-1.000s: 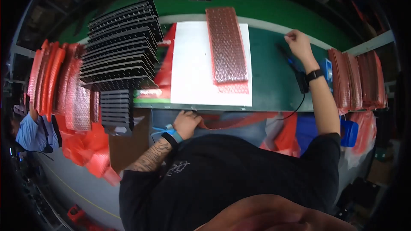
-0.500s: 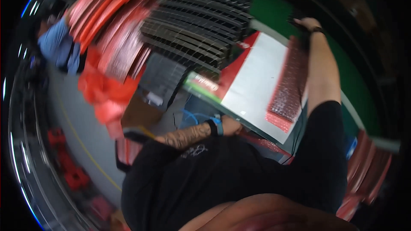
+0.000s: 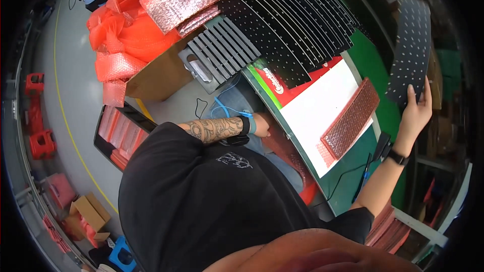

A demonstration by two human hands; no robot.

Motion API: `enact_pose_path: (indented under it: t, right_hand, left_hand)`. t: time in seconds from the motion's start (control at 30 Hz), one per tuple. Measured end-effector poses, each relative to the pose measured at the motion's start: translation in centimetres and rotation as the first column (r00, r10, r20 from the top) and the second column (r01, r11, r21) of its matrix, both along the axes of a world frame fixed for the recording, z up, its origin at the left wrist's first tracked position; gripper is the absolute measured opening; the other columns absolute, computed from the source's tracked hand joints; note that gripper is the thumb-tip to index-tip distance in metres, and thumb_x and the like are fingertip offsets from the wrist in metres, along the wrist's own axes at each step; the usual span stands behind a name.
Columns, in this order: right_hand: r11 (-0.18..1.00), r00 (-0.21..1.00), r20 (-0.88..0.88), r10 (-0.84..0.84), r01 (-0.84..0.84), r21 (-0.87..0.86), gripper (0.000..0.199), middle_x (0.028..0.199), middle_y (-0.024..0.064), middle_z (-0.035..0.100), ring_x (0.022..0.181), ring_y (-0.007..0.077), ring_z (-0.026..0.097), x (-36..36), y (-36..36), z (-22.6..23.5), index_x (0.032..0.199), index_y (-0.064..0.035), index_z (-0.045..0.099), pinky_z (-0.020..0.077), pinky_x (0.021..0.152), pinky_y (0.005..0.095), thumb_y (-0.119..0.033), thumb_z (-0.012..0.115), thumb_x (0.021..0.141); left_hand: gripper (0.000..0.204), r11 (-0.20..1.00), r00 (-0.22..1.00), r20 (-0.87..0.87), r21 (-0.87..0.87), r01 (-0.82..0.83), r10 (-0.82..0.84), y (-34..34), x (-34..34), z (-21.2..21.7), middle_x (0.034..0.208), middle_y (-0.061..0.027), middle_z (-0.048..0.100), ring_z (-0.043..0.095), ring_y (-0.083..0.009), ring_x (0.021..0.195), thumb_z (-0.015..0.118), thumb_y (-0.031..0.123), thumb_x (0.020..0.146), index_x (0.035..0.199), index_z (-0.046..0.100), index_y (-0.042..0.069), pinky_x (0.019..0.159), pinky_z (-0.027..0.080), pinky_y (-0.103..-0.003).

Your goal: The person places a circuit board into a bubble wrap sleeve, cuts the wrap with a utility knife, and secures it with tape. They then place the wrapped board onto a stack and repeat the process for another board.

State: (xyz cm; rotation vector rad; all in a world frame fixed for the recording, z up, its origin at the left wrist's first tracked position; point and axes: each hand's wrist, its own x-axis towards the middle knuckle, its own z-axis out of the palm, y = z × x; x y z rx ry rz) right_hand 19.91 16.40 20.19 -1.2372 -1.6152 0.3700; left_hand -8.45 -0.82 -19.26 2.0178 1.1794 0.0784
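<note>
Head view, right hand (image 3: 416,113) at the right of the frame, fingers clamped on the lower edge of a black perforated panel (image 3: 412,45) held up at upper right, left hand (image 3: 261,125) rested near the table edge (image 3: 267,102) at centre, grip not to be told, pink bubble-wrap strip (image 3: 351,119) laid on a white sheet (image 3: 315,116), stack of black panels (image 3: 287,17) seen at upper centre.

The scene is evenly and brightly lit from overhead, with soft, short shadows. The white sheet (image 3: 322,108) on the green surface (image 3: 373,60) is the brightest patch, close to washed out. Left of the sheet, the orange bubble wrap (image 3: 131,30) shows small glints. Fisheye distortion bends the surface's edge and darkens all the corners to black. Below the sheet, the dark shirt (image 3: 201,201) loses detail. Focus is sharp, without motion blur.
</note>
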Motion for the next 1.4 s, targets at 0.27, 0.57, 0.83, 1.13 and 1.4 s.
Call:
enact_pose_path:
  t: [0.27,0.57,0.83,1.13,1.4]
  right_hand:
    - [0.879,0.663,0.62,0.419,-0.467,-0.095,0.08,0.087,0.0121,0.063,0.08,0.0295,0.066,-19.9,-11.5,-3.6,0.151,-0.0165,0.052,0.0566,0.07,0.0407,0.012,0.059,0.076]
    - [0.913,0.611,0.719,0.332,-0.399,-0.082,0.078,0.08,0.0096,0.057,0.071,0.027,0.062,-24.3,-9.9,-8.1,0.152,-0.0205,0.05,0.054,0.068,0.0391,0.011,0.058,0.082]
    - [0.946,0.61,0.746,0.267,-0.315,-0.081,0.074,0.086,0.0095,0.059,0.079,0.0284,0.063,-24.9,-10.4,-8.8,0.152,-0.0195,0.05,0.0544,0.071,0.0406,0.009,0.058,0.083]
    - [0.899,0.792,0.579,0.194,-0.38,0.219,0.041,0.096,0.013,0.069,0.092,0.0311,0.066,-17.2,-7.2,-2.3,0.126,-0.0052,0.07,0.0554,0.079,0.0406,0.001,0.065,0.086]
    - [0.828,0.621,0.707,0.338,0.162,-0.537,0.055,0.133,0.0209,0.066,0.125,0.0356,0.061,16.0,21.1,-7.4,0.133,-0.0014,0.064,0.0479,0.107,0.0426,-0.029,0.075,0.087]
  left_hand:
    - [0.044,0.998,0.998,0.028,0.037,0.058,-0.059,1.0,0.3,0.4,0.118,-0.0187,0.07,0.066,-0.0379,0.112,0.075,0.037,0.083,0.116,0.073,0.007,0.096,0.053,-0.045]
    - [0.034,0.999,0.997,0.065,0.023,-0.03,0.029,0.3,-1.7,1.9,0.114,-0.015,0.072,0.066,-0.0359,0.109,0.076,0.036,0.083,0.105,0.076,0.01,0.093,0.053,-0.046]
    - [0.037,0.998,0.997,0.051,-0.014,0.061,-0.06,0.9,-1.7,3.5,0.109,-0.0182,0.073,0.066,-0.0375,0.11,0.073,0.035,0.084,0.108,0.075,0.008,0.096,0.053,-0.046]
    - [0.039,0.999,0.978,0.206,0.033,-0.025,0.017,0.7,-2.2,-0.6,0.11,-0.0212,0.072,0.066,-0.0405,0.108,0.072,0.036,0.085,0.109,0.074,0.005,0.094,0.053,-0.047]
    - [0.04,0.997,0.974,0.221,0.079,0.026,-0.042,0.9,-0.3,-4.9,0.113,-0.0226,0.071,0.068,-0.0395,0.105,0.066,0.031,0.09,0.121,0.069,0.006,0.092,0.054,-0.046]
